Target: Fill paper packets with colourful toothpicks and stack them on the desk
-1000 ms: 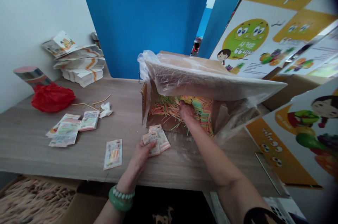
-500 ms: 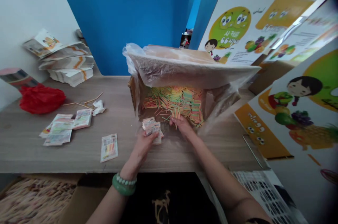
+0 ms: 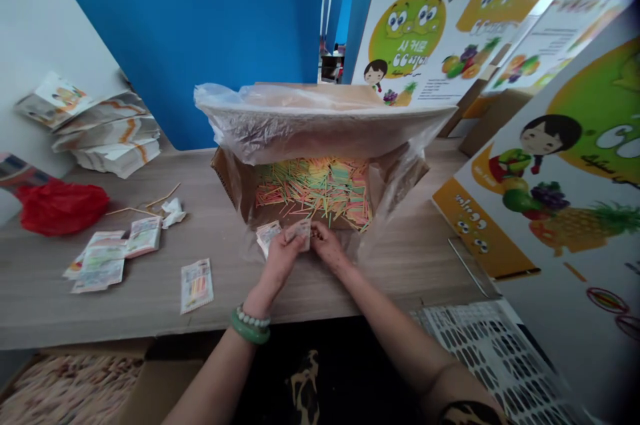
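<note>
Nearest us, at our left wrist, are a beaded bracelet (image 3: 253, 319) and a green bangle (image 3: 250, 331). Our left hand (image 3: 281, 257) pinches a packet (image 3: 300, 231) between thumb and fingers, just in front of the open box (image 3: 235, 188). The packet is small, flat and pale, with faint print; our fingers cover part of it, and its print is too small for us to read. Our right hand (image 3: 330, 251) has its fingers bent in at the packet's right side; we cannot tell whether they grip its edge or something else. Left of our hands, a single packet (image 3: 197, 286) lies flat on the table (image 3: 150, 308), showing orange and yellow strips. More packets (image 3: 269, 235) lie beside our left hand, partly hidden by it. Beyond, the box holds loose green, orange, pink and yellow sticks (image 3: 320, 185), its plastic liner (image 3: 300, 128) hanging over the back ones.
</note>
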`<action>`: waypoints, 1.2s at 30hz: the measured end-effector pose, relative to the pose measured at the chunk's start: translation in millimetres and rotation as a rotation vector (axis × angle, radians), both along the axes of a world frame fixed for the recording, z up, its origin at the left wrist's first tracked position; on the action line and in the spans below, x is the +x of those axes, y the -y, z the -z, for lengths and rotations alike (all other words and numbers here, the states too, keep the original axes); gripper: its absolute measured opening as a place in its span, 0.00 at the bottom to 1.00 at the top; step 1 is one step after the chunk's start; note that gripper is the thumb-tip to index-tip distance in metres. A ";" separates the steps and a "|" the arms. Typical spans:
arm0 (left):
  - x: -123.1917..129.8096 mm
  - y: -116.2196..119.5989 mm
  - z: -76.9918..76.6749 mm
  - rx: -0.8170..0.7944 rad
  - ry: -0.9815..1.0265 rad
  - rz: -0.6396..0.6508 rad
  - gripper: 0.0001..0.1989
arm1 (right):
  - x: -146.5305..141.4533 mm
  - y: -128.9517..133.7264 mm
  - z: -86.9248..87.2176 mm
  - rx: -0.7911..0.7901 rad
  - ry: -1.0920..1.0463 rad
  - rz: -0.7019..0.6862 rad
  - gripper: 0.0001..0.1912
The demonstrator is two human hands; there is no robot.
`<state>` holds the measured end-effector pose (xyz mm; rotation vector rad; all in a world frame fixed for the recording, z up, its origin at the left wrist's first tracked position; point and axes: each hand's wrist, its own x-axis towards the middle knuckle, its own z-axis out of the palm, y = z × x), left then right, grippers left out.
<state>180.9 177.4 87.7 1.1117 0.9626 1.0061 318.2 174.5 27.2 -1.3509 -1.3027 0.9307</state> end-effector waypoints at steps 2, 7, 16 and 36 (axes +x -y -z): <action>-6.6 1.7 -3.1 -0.130 0.091 -0.057 0.19 | 1.5 1.9 -4.8 -0.038 0.031 -0.013 0.15; -20.4 5.7 -4.9 -0.152 0.143 -0.118 0.28 | 4.3 7.3 -15.4 -0.018 0.216 -0.150 0.11; -33.7 9.4 -10.2 -0.207 0.125 -0.119 0.20 | 1.9 7.7 -11.4 -0.073 0.051 -0.060 0.11; -29.3 8.9 15.9 -0.033 -0.067 0.070 0.18 | 3.9 4.9 -76.9 0.066 -0.391 0.075 0.11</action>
